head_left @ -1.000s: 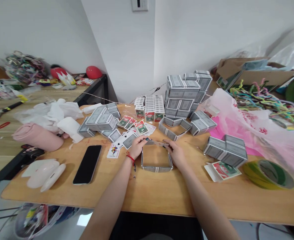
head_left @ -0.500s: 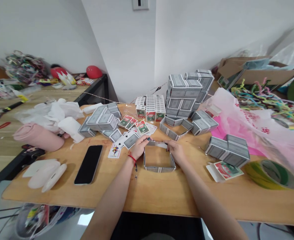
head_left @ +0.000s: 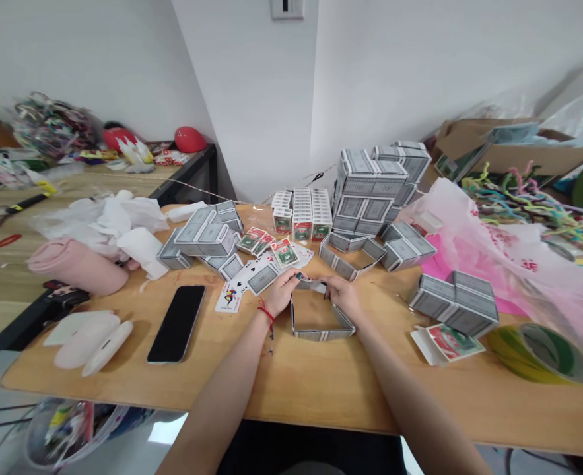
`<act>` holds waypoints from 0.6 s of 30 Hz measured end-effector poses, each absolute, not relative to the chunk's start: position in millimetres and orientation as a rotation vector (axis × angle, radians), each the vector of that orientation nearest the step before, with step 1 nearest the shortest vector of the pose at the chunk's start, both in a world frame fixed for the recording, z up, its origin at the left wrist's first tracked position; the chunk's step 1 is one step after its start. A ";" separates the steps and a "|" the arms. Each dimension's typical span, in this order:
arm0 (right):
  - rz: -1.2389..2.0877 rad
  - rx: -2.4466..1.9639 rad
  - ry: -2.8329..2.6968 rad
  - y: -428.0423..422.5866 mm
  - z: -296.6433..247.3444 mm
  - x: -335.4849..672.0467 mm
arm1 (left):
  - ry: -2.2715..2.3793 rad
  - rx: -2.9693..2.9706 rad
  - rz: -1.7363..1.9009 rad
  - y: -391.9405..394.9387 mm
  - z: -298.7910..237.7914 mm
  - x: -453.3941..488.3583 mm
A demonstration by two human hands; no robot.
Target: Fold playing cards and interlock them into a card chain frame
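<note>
A square frame of folded playing cards (head_left: pixel 323 334) stands on the table before me, grey patterned backs facing out. My left hand (head_left: pixel 282 290) pinches its far left corner, thumb on top. At the far right corner, my right hand (head_left: pixel 343 297) has its fingers closed on the same frame. Between the hands the far wall shows a pale inner edge; the fingertips partly hide it. Loose playing cards (head_left: pixel 239 290) lie fanned just left of my left hand, with a joker nearest. Behind the hands sits another open card frame (head_left: pixel 341 260).
Card-block stacks stand at the back, the tall one (head_left: pixel 370 191) beside rows of card boxes (head_left: pixel 302 214). A smaller stack (head_left: pixel 206 234), a phone (head_left: pixel 177 324) and a pink roll (head_left: pixel 78 266) are leftward. Rightward lie card blocks (head_left: pixel 454 300), an open card box (head_left: pixel 449 343) and tape (head_left: pixel 541 353).
The view has shifted slightly. The held frame has turned a little and sits slightly further right relative to the table; both hands keep hold of its far side.
</note>
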State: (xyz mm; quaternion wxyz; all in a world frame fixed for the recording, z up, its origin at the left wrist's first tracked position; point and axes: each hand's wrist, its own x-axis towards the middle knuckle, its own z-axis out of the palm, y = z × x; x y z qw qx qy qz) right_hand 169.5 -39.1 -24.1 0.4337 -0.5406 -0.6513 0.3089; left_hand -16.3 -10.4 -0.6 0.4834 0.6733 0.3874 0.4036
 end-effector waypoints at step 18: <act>0.549 -1.250 -1.860 -42.5 -22.3 170.5 | 0.887 1.637 1.019 -13.9 2.7 -12.2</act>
